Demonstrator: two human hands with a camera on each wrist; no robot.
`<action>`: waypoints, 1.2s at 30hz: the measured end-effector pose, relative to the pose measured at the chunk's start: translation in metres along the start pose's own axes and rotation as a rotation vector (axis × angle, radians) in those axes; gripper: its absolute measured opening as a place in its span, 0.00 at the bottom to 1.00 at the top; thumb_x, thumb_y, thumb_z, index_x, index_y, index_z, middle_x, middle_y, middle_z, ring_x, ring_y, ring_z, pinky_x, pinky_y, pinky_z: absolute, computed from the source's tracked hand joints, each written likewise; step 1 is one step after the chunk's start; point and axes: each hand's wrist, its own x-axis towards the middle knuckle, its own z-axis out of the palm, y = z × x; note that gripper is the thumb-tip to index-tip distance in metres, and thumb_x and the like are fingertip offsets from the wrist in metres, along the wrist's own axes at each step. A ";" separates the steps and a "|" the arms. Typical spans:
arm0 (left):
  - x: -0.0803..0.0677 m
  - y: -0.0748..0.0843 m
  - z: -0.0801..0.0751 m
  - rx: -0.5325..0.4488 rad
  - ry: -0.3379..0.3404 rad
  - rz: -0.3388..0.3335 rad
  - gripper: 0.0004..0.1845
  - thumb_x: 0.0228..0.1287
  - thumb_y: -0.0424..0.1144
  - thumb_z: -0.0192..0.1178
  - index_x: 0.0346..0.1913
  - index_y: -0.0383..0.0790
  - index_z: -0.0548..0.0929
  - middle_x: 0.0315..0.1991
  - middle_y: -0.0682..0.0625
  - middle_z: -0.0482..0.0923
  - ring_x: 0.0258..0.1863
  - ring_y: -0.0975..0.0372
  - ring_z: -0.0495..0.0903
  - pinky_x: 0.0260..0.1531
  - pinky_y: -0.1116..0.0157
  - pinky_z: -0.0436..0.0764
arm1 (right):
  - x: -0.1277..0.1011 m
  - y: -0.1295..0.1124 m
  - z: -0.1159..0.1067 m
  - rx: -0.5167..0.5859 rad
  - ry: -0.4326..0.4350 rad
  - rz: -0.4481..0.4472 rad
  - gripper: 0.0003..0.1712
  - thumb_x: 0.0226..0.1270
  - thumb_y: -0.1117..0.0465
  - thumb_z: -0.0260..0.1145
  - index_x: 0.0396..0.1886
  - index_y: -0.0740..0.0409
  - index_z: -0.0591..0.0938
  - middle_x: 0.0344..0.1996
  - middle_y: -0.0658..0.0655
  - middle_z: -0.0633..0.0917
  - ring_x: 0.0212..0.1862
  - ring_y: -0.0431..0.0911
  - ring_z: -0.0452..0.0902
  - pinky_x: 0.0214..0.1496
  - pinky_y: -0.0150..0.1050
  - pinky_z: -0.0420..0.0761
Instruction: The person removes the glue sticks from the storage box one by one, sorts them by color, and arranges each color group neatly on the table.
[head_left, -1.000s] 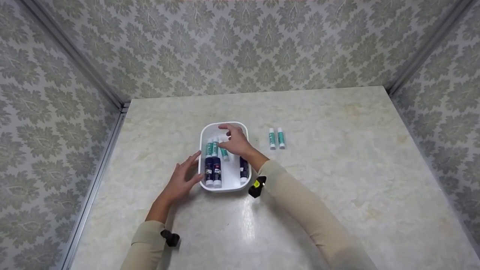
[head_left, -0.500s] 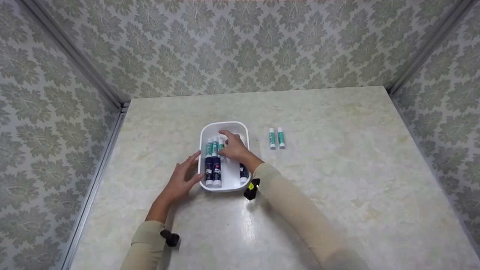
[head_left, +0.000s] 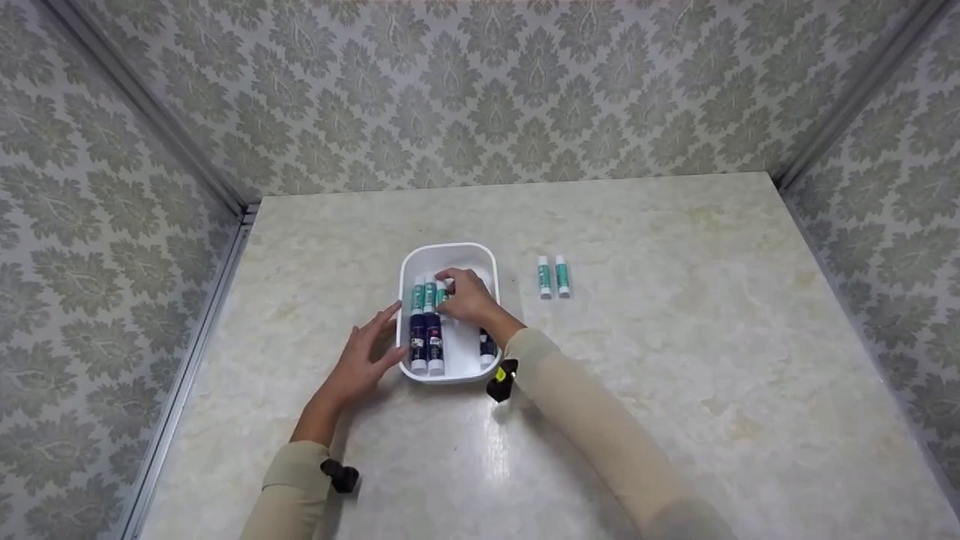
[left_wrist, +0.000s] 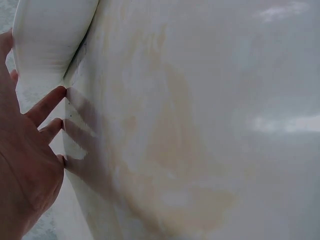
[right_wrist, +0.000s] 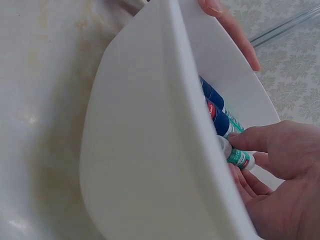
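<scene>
A white plastic bin (head_left: 460,380) stands on the table. Inside, my right hand (head_left: 472,298) pinches a green-and-white glue stick (right_wrist: 241,158) between thumb and fingers. Two more green glue sticks (head_left: 424,295) lie just left of it, side by side. Below those are two dark blue glue sticks (head_left: 426,345) with white ends. Another dark blue stick (head_left: 487,347) lies along the right wall, partly hidden by my right wrist. My left hand (head_left: 364,360) rests against the bin's left side, fingers spread and fairly straight, thumb at the rim.
Two green-and-white glue sticks (head_left: 553,277) lie side by side on the marbled tabletop (head_left: 675,315), to the right of the bin. Patterned walls (head_left: 495,90) rise behind the table and on both sides.
The third green glue stick was tilted in the bin; now it lies straight beside the other two. My right hand has lowered slightly and closed its fingers around it. My left hand stays put.
</scene>
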 end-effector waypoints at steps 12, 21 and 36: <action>0.000 0.001 0.000 0.000 -0.005 -0.012 0.45 0.81 0.54 0.66 0.93 0.57 0.58 0.83 0.39 0.76 0.94 0.40 0.54 0.91 0.29 0.31 | -0.001 0.001 0.001 0.026 0.013 -0.002 0.37 0.65 0.72 0.78 0.75 0.61 0.80 0.60 0.68 0.87 0.59 0.53 0.84 0.64 0.44 0.85; 0.001 0.001 0.001 -0.013 -0.001 -0.008 0.45 0.81 0.54 0.66 0.92 0.57 0.59 0.84 0.40 0.75 0.93 0.40 0.56 0.91 0.29 0.31 | -0.002 0.003 0.001 0.060 0.004 -0.052 0.36 0.64 0.74 0.76 0.70 0.58 0.76 0.58 0.70 0.88 0.53 0.49 0.81 0.59 0.44 0.86; 0.001 0.002 0.001 0.001 0.002 -0.008 0.45 0.81 0.55 0.65 0.93 0.57 0.58 0.84 0.38 0.75 0.92 0.40 0.59 0.90 0.27 0.32 | -0.006 -0.013 -0.009 0.139 0.034 -0.106 0.37 0.67 0.76 0.74 0.74 0.57 0.76 0.58 0.66 0.85 0.47 0.47 0.83 0.48 0.35 0.83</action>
